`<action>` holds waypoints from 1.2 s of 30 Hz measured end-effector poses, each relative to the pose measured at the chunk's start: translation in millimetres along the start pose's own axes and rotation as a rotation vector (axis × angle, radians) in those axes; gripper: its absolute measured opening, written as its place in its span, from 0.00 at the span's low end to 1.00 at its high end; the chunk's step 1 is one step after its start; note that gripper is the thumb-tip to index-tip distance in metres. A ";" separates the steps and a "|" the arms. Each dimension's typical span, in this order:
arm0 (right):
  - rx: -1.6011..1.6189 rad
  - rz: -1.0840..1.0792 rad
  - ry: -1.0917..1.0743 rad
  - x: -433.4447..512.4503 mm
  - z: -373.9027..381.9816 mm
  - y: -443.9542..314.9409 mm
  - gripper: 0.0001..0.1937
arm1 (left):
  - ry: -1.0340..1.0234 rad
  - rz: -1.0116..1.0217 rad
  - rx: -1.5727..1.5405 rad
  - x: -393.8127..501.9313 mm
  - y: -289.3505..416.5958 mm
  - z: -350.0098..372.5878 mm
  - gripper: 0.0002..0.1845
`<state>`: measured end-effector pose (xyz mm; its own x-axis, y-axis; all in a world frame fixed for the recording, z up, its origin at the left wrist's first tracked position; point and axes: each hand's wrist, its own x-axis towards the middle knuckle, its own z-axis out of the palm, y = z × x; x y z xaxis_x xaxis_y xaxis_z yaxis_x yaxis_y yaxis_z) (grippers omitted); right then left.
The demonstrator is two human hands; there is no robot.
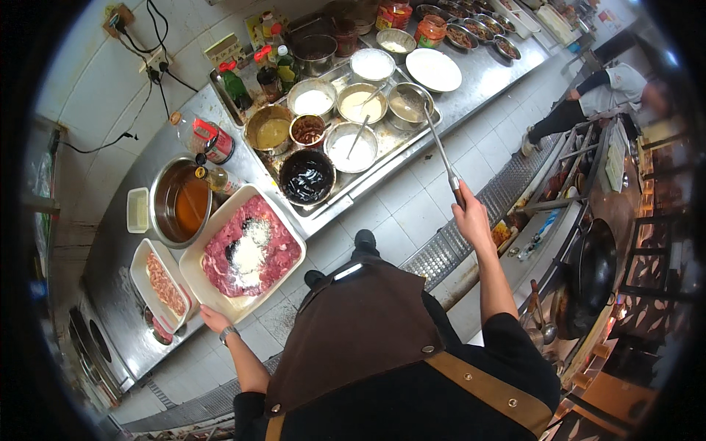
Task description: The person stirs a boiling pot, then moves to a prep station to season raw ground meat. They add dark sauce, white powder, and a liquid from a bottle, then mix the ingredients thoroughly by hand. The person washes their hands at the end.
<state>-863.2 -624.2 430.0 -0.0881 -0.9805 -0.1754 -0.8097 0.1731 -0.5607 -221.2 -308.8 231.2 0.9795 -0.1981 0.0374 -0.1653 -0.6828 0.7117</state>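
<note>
My right hand [471, 216] grips the wooden handle of a long metal ladle [439, 144]. Its far end reaches into a metal bowl of ground grey-brown seasoning [408, 105] at the tray's right end. My left hand [214, 320], with a watch on the wrist, rests at the near corner of a white plastic tub [220, 297]; its fingers are partly hidden, so its grip cannot be told. Raw sliced meat [281, 259] fills much of the tub, with white powder [248, 259] and a dark sauce on top.
Bowls of white powder [351, 148], dark sauce [306, 177] and yellow liquid [272, 133] stand on a metal tray. A pot of brown liquid [190, 212], a sauce bottle [219, 179] and a smaller meat tub [185, 292] flank the large tub. Another person [604, 91] stands far right, near a wok [597, 264].
</note>
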 end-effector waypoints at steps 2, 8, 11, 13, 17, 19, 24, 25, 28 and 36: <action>0.005 0.017 0.017 1.6 4.6 -2.6 0.30 | 0.001 -0.013 0.047 0.1 -0.1 -0.7 0.31; 0.074 -0.038 -0.115 -8.0 -15.2 0.9 0.31 | 0.002 -0.040 0.017 4.3 -2.8 0.6 0.31; 0.013 0.031 -0.061 -8.7 -24.5 -2.0 0.30 | 0.017 0.005 -0.007 4.7 -3.7 1.1 0.31; 0.031 0.001 -0.037 -8.4 -20.1 -8.9 0.30 | -0.016 -0.003 0.000 4.2 -4.4 0.4 0.31; -0.068 -0.019 -0.088 -15.9 -11.3 -20.7 0.29 | 0.004 -0.019 -0.013 3.3 -3.0 -0.4 0.31; -0.052 -0.073 -0.044 -23.2 -15.8 -18.2 0.30 | 0.013 -0.009 -0.021 3.6 -1.5 -0.2 0.31; -0.173 -0.117 0.030 -13.1 -14.6 3.1 0.30 | 0.010 -0.048 -0.006 3.3 -0.4 0.5 0.31; -0.193 -0.145 0.036 -4.1 -6.5 5.4 0.30 | 0.004 -0.020 -0.004 2.8 -0.4 0.5 0.31; -0.379 -0.017 0.018 21.3 20.5 7.9 0.31 | 0.012 -0.008 -0.011 2.2 0.1 0.4 0.32; 0.182 0.155 -0.351 33.7 -20.9 -6.7 0.26 | 0.011 -0.042 -0.024 3.8 -2.2 1.4 0.32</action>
<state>-872.9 -660.4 444.8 0.0274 -0.8559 -0.5163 -0.6839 0.3607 -0.6342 -217.3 -309.0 228.8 0.9868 -0.1616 0.0146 -0.1210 -0.6734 0.7293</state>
